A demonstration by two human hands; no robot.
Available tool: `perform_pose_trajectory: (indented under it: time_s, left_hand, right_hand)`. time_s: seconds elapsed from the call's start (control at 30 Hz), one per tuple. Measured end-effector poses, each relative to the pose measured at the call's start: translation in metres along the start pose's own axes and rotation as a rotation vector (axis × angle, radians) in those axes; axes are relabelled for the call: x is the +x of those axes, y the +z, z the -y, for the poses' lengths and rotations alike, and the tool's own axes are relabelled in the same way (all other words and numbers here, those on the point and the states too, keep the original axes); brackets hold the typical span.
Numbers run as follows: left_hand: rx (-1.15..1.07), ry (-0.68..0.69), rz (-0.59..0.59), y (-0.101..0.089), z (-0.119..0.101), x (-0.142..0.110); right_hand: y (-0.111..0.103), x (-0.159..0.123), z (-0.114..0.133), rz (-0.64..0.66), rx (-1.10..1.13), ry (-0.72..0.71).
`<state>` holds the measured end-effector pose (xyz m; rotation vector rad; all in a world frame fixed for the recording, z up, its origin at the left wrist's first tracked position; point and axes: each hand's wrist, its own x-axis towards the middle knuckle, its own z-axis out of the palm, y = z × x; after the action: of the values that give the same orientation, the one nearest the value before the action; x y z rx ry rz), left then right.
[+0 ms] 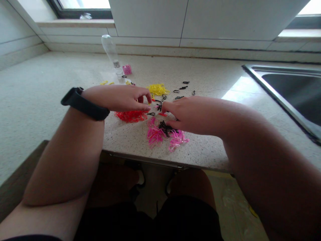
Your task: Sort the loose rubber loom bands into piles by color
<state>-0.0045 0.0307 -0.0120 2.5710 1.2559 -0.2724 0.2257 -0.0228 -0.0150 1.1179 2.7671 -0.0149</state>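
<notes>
Small rubber bands lie on the speckled countertop in loose colour piles. My left hand (125,97) hovers over the red rubber bands (131,116), thumb and fingers apart, with nothing visible between them. Just behind its fingertips is the yellow pile (157,89). My right hand (187,112) reaches in from the right with its fingers spread, its index fingertip at a few mixed black bands (159,107). Under its thumb sits a black clump (165,129), flanked by pink rubber bands (154,134). A red band (163,114) lies between the two hands.
A clear plastic bottle (109,50) stands at the back left, beside a small pink container (127,69). Several stray black bands (183,87) are scattered behind my right hand. A metal sink (260,75) is set in the counter (200,154) at the right.
</notes>
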Motion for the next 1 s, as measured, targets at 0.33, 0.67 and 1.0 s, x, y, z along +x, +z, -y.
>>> perform_pose_trajectory:
  time_s: [0.33, 0.67, 1.0]
  left_hand:
    - [-0.014, 0.002, 0.002, -0.0001, 0.0016, -0.0002]
    - [-0.002, 0.005, 0.002, -0.0001, 0.0008, -0.0005]
    - [-0.006, 0.008, 0.005, -0.0002, 0.0009, -0.0007]
  right_hand:
    - [-0.0049, -0.0012, 0.0015, 0.021, 0.032, 0.001]
    - [-0.0036, -0.0009, 0.0006, 0.024, 0.03, 0.008]
    - [-0.0042, -0.0001, 0.0017, 0.036, 0.034, 0.022]
